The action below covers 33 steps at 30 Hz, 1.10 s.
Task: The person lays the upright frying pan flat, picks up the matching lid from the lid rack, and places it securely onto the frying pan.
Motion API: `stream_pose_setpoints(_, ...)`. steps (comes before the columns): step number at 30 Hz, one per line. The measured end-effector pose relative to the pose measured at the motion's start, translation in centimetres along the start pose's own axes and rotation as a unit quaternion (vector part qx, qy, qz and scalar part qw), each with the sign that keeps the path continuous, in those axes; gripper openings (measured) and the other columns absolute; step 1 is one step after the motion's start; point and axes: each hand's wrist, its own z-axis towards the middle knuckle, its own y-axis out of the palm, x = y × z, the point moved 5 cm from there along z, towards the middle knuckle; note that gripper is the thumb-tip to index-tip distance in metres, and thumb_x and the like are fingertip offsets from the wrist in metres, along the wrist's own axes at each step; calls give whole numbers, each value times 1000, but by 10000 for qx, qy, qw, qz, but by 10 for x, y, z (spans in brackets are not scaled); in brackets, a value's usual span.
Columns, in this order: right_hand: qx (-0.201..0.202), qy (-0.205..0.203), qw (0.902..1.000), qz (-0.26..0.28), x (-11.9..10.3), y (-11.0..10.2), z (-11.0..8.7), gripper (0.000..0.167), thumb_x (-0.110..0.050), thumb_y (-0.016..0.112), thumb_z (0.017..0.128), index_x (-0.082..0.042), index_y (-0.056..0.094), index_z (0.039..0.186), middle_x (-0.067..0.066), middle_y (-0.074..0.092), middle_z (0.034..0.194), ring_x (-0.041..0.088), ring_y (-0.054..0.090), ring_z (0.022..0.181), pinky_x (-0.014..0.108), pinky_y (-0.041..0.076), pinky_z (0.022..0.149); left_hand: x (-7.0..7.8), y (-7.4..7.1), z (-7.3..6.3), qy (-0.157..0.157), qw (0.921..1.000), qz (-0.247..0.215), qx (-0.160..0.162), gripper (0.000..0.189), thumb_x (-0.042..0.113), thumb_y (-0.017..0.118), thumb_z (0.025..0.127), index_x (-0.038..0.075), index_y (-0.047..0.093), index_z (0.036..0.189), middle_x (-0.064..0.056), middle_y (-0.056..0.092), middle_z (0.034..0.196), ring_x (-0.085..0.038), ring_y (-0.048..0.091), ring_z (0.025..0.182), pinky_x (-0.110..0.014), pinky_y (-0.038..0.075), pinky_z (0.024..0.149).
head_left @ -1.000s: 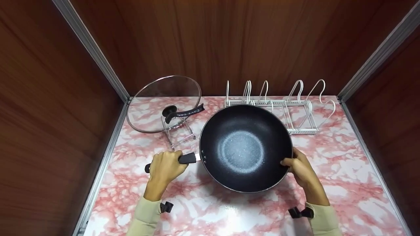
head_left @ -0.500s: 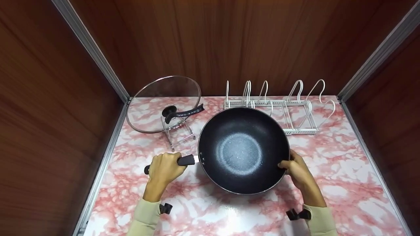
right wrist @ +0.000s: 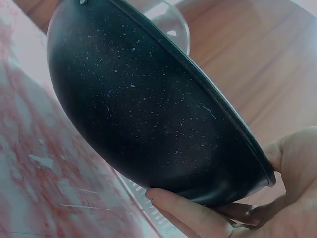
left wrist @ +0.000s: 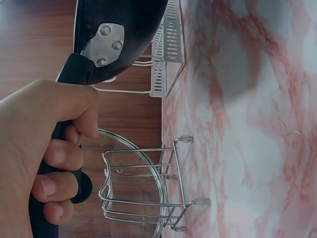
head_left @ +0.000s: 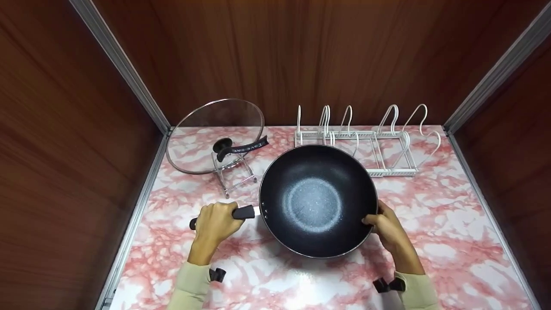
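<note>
A black wok (head_left: 316, 202) with a pale speckled centre is held between both hands, raised over the table in the left wrist view. My left hand (head_left: 217, 221) wraps round its black handle (head_left: 244, 212); the fingers (left wrist: 59, 186) curl under the grip. At the opposite side, my right hand (head_left: 387, 226) pinches the rim, thumb inside the bowl and fingers against the speckled outer wall (right wrist: 148, 109). Behind the wok stands a white wire rack (head_left: 391, 172), partly hidden by it. The wok's underside faces the table.
A glass lid (head_left: 193, 150) with a black knob (head_left: 223, 146) leans on a small chrome wire stand (head_left: 239, 185) at the back left. Brown wood-grain walls (head_left: 275, 64) enclose the red-and-white marbled table (head_left: 280, 284) at the back and both sides.
The wok has moved slightly toward me and to the left, its right side dipping a little. My right hand has travelled with it; my left hand has barely shifted on the handle.
</note>
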Motion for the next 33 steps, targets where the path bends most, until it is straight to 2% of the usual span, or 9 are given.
stream_pose_setpoints(6, 46, 36, 10000, 64, 6, 1, -1, 66, 13, 52, 83, 9, 43, 148, 14, 62, 120, 20, 69, 97, 33, 62, 79, -2, 5, -1, 36, 10000, -27, 27, 26, 19, 77, 72, 18, 54, 60, -2, 61, 53, -29, 56, 44, -47, 46, 42)
stream_pose_setpoints(14, 40, 139, 9997, 186, 13, 3, -1, 78, 14, 52, 83, 4, 36, 158, 15, 60, 127, 21, 68, 100, 34, 62, 81, -4, 11, -4, 18, 10000, -18, -31, 28, 20, 78, 73, 18, 53, 60, -2, 61, 53, -30, 57, 44, -47, 46, 42)
stream_pose_setpoints(25, 48, 161, 9996, 209, 24, 5, -1, 74, 14, 52, 81, 6, 40, 154, 17, 60, 127, 23, 69, 100, 36, 63, 83, -9, 17, -9, -72, 9997, -75, -233, 31, 22, 78, 71, 18, 49, 59, -2, 57, 54, -31, 53, 44, -48, 44, 43)
stream_pose_setpoints(33, 79, 203, 9995, 238, 32, 7, -1, 71, 15, 53, 80, 7, 42, 150, 16, 61, 125, 23, 68, 100, 35, 62, 83, -11, 22, -12, 26, 9997, 8, -254, 32, 24, 79, 72, 18, 50, 60, -4, 60, 55, -31, 54, 45, -48, 45, 42)
